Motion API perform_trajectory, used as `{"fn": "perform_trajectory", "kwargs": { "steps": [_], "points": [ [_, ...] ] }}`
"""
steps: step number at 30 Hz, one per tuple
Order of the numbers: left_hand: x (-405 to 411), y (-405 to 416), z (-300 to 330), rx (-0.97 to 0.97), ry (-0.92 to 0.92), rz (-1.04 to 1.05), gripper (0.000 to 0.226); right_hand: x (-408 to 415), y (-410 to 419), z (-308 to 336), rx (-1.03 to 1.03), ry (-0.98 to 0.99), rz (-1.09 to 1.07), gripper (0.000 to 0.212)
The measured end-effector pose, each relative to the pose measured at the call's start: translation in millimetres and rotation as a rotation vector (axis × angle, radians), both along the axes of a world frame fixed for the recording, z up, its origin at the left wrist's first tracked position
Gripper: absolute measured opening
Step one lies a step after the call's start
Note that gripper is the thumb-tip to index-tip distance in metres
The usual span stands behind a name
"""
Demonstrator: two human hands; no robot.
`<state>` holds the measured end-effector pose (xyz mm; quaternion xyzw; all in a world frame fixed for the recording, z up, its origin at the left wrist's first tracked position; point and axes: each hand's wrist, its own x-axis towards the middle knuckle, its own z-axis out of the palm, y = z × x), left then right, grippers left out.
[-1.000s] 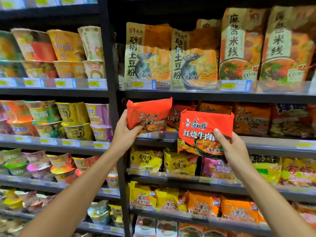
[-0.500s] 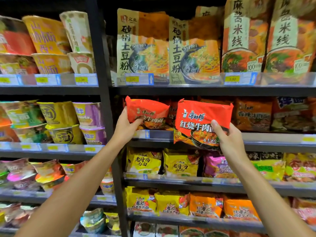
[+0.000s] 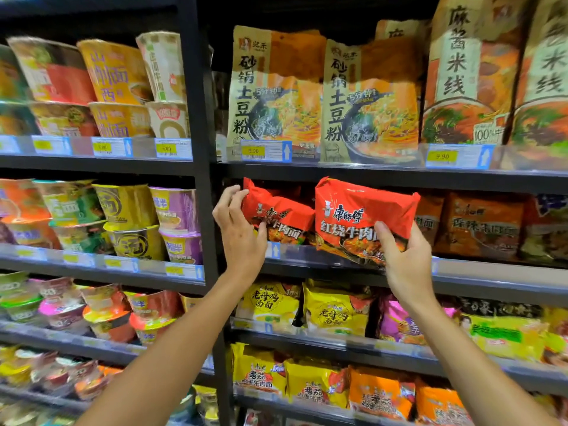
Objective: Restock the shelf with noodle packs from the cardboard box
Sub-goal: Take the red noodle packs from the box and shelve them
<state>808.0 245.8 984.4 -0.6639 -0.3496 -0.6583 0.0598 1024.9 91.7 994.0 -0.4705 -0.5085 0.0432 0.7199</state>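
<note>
Far left bay: cup/bowl noodles (image 3: 129, 222) stacked on several shelves, price tags (image 3: 173, 148) along the rails. Black upright post (image 3: 201, 186) splits that bay from the pack bay.

Left hand (image 3: 239, 232) just right of the post, at 2nd shelf level. Thumb on front of left red pack (image 3: 278, 215), fingers curled at its left edge, so looks like a loose pinch; can't tell how firm. That pack sits at the far-left end of the shelf (image 3: 479, 270), tilted, lower edge about at the front rail w/ the blue arrow tag (image 3: 275, 251).

Right red pack (image 3: 359, 216) just beside it, edges close/overlapping, can't tell if touching. It's fwd of the shelf front, lower part hanging over the rail, top under the shelf above. Right hand (image 3: 405, 259) grips its lower right corner: thumb across the front, fingers behind, hidden.

Right of that, same shelf: orange-brown packs (image 3: 482, 226). Shelf above: tall brown pouches (image 3: 276, 96), more pouches (image 3: 467, 72) further right, 9.90 tag (image 3: 442, 156). Below: yellow packs (image 3: 335, 312), then a pink one (image 3: 396, 321). Lowest visible row yellow + orange packs (image 3: 381, 392).

Cardboard box not in frame.
</note>
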Motion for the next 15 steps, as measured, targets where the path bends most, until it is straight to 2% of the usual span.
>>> {"fn": "perform_trajectory", "kwargs": {
  "steps": [3, 7, 12, 15],
  "points": [
    [2.8, 1.0, -5.6, 0.051, 0.109, 0.084, 0.044, -3.4, 5.6, 1.6, 0.020, -0.040, -0.017, 0.022],
    [2.4, 5.6, -18.2, 0.042, 0.259, -0.013, 0.030, -8.0, 11.6, 2.7, 0.077, -0.125, -0.041, 0.027],
    [-0.7, -6.0, -40.4, -0.118, 0.617, -0.018, 0.051, -6.2, 27.2, 6.4, 0.080, -0.202, -0.024, 0.027],
    [-2.1, -10.8, -42.5, -0.186, 0.735, 0.104, 0.055, 3.5, 40.9, 7.4, -0.064, -0.303, -0.005, 0.030]
  ]
}}
